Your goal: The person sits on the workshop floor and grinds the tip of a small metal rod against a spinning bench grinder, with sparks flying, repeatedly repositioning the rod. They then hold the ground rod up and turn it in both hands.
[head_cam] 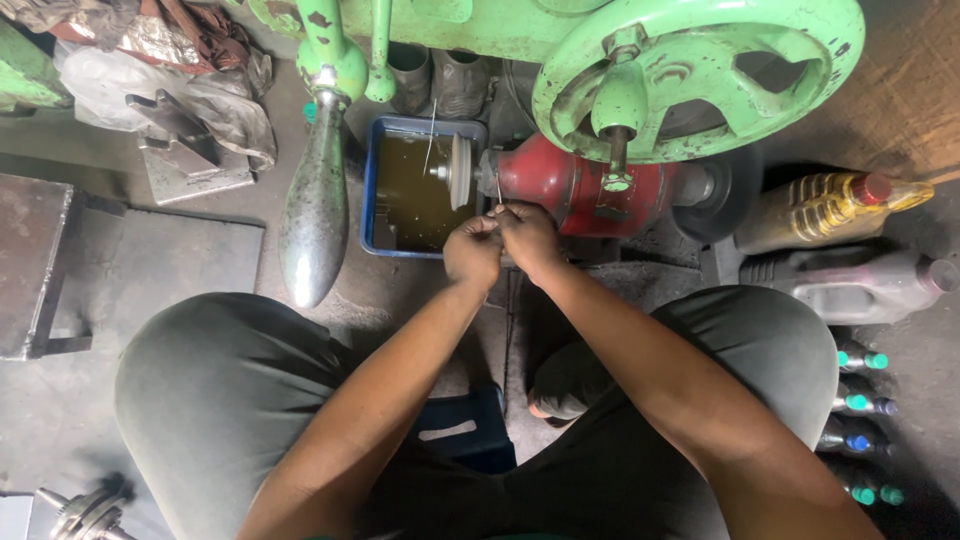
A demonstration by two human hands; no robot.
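My left hand (471, 250) and my right hand (527, 236) are closed together, pinching a small thin metal piece (497, 207) between their fingertips. They are just below the grinding wheel (460, 171) of a red bench grinder (570, 185) that stands on the floor. The piece is mostly hidden by my fingers. A blue tray (372, 190) of brownish liquid lies right behind the wheel, left of the grinder.
A green handwheel (800, 80) and a long metal lever handle (314, 215) of a green machine hang overhead. Plastic oil jugs (835, 205) and small bottles (860, 400) stand at the right. Metal blocks (185, 150) and rags lie at the upper left. My knees frame a blue stool (465, 430).
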